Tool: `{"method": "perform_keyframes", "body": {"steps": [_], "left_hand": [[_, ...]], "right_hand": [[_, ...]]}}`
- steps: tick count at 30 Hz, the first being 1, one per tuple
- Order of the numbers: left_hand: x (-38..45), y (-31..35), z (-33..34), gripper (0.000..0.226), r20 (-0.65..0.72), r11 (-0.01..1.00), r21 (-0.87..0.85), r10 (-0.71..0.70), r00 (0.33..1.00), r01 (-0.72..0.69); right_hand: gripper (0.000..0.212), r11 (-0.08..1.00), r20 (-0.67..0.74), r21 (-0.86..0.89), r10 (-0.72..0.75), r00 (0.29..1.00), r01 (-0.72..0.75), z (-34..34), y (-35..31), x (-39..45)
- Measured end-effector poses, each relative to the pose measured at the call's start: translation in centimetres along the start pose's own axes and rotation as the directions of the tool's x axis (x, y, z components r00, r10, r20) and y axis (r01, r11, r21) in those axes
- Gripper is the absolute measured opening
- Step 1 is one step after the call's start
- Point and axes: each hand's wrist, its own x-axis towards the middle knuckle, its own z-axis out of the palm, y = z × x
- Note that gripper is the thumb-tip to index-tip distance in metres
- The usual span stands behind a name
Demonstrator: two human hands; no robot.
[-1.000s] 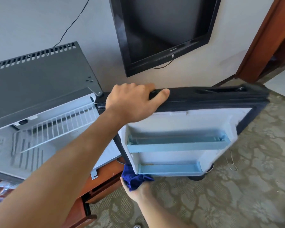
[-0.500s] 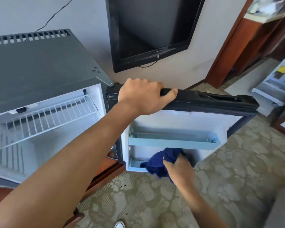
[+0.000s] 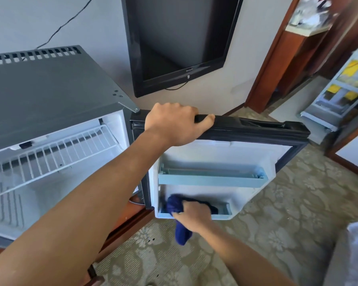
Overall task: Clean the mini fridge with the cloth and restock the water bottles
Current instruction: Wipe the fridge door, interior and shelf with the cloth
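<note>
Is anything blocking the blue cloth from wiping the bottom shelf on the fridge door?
No. The right hand already holds the blue cloth down in the bottom door shelf. The left hand grips the door's top edge, out of the way.

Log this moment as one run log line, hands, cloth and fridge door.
left hand: grips door top | right hand: holds blue cloth in lower door shelf | bottles: none in view

Lower door bin [image 3: 225, 211]: open slot beyond the right-hand fingers [image 3: 177, 212], free to its far end. Upper door shelf [image 3: 212, 179]: overhangs just above them. Fridge interior: open below wire shelf [image 3: 56, 153].
</note>
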Motion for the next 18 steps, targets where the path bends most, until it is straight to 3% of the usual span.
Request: {"method": "perform_keyframes", "body": {"steps": [4, 7, 9, 11, 13, 15, 16, 18], "left_hand": [[-0.1, 0.0, -0.1, 0.068, 0.005, 1.0, -0.001, -0.005, 1.0, 0.005], [0.0, 0.2, -0.1, 0.068, -0.003, 1.0, -0.002, -0.027, 1.0, 0.027], [0.1, 0.3, 0.0, 0.068, -0.006, 1.0, 0.003, -0.03, 1.0, 0.03], [0.0, 0.3, 0.0, 0.067, -0.011, 0.999, 0.005, -0.034, 0.999, 0.034], [0.0, 0.3, -0.1, 0.066, -0.009, 0.999, 0.006, -0.047, 0.999, 0.047], [0.0, 0.3, -0.1, 0.065, -0.008, 0.998, 0.009, -0.061, 0.998, 0.061], [0.1, 0.4, -0.1, 0.065, -0.011, 0.998, 0.012, -0.066, 0.998, 0.066], [0.2, 0.4, -0.1, 0.067, -0.015, 0.997, 0.022, -0.07, 0.997, 0.071]], "right_hand": [[0.056, 0.976, 0.053, -0.121, 0.188, 0.981, -0.18, -2.0, 6.0, -0.2], [0.05, 0.963, -0.022, -0.118, 0.242, 0.97, -0.243, -1.2, 5.8, 0.0], [0.04, 0.964, -0.075, -0.035, 0.261, 0.963, -0.264, -0.4, 4.2, -0.3], [0.033, 0.952, -0.086, 0.183, 0.263, 0.961, -0.244, 0.1, 2.9, -0.5], [0.033, 0.792, -0.044, 0.542, 0.36, 0.932, -0.28, -0.1, 1.3, -0.6], [0.027, 0.459, 0.063, 0.841, 0.443, 0.894, -0.287, -0.6, -1.4, -0.8], [0.023, 0.338, 0.073, 0.911, 0.429, 0.901, -0.235, -0.9, -3.0, -0.9], [0.015, 0.251, -0.088, 0.968, 0.325, 0.942, 0.004, -1.9, -6.1, -1.2]]}}
